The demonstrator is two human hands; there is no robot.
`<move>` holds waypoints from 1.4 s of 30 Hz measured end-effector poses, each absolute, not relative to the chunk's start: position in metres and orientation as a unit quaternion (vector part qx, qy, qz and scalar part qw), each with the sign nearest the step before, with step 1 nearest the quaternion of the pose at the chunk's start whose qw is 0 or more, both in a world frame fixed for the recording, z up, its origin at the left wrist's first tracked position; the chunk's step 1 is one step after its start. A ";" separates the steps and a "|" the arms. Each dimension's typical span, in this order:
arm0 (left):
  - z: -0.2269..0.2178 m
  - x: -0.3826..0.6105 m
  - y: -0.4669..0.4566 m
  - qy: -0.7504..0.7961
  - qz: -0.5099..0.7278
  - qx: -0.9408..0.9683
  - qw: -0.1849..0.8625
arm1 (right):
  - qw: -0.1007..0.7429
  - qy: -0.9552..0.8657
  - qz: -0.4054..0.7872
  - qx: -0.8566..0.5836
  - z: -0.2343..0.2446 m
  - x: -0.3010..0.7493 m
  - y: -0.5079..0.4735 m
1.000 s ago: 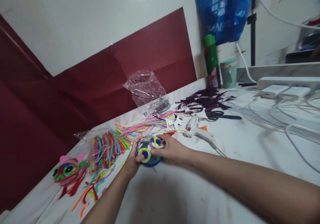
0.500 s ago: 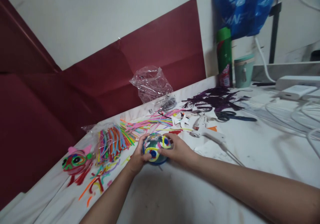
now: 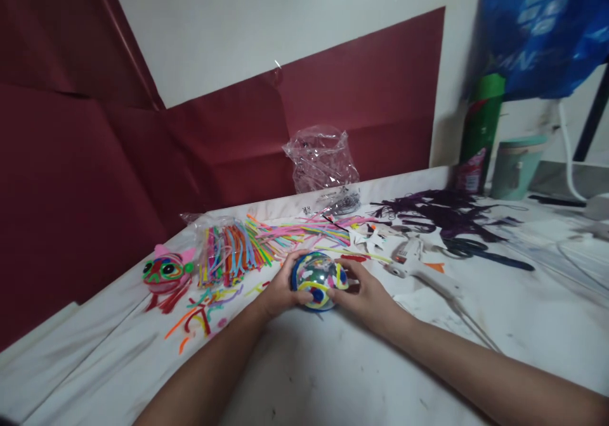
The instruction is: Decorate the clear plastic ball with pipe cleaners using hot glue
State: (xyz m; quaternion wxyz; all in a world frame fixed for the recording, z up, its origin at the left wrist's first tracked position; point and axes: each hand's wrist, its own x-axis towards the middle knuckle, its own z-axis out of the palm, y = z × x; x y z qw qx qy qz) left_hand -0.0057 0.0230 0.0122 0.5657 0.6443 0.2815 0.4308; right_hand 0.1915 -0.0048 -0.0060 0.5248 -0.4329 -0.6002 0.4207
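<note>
Between my two hands is a clear plastic ball [image 3: 321, 271], decorated with yellow rings, blue spots and a blue band like eyes on a face. My left hand [image 3: 284, 290] wraps its left side, thumb on the front near a blue spot. My right hand [image 3: 361, 290] grips the right side with thumb and fingers. Behind the ball lie pipe cleaners [image 3: 233, 255] in many colours, partly in a clear bag. A white glue gun [image 3: 419, 267] rests to the right of my right hand.
A finished-looking pink and red face ornament [image 3: 167, 274] sits at the left, with pipe cleaner scraps [image 3: 202, 315] near it. Dark scissors [image 3: 469, 248] and purple tassels [image 3: 442, 210] lie at the right. A crumpled clear bag [image 3: 323, 163], green bottle [image 3: 483, 128] and mint cup [image 3: 517, 166] stand behind.
The view has swung left, so everything sits further right in the picture. The ball has turned slightly in my hands, which both still hold it.
</note>
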 end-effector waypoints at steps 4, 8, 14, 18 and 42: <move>0.009 -0.008 0.026 0.276 0.424 0.648 0.569 | 0.526 -0.603 0.424 -0.424 -0.006 0.192 -0.004; 0.009 -0.007 0.027 0.288 0.421 0.657 0.555 | 0.519 -0.605 0.432 -0.421 -0.005 0.194 -0.002; 0.010 -0.006 0.027 0.306 0.416 0.659 0.546 | 0.492 -0.617 0.455 -0.411 0.003 0.199 -0.001; 0.009 -0.006 0.028 0.309 0.416 0.662 0.542 | 0.474 -0.622 0.469 -0.410 0.012 0.202 -0.002; 0.005 -0.001 0.034 0.317 0.471 0.639 0.519 | 0.445 -0.564 0.546 -0.431 0.016 0.214 0.012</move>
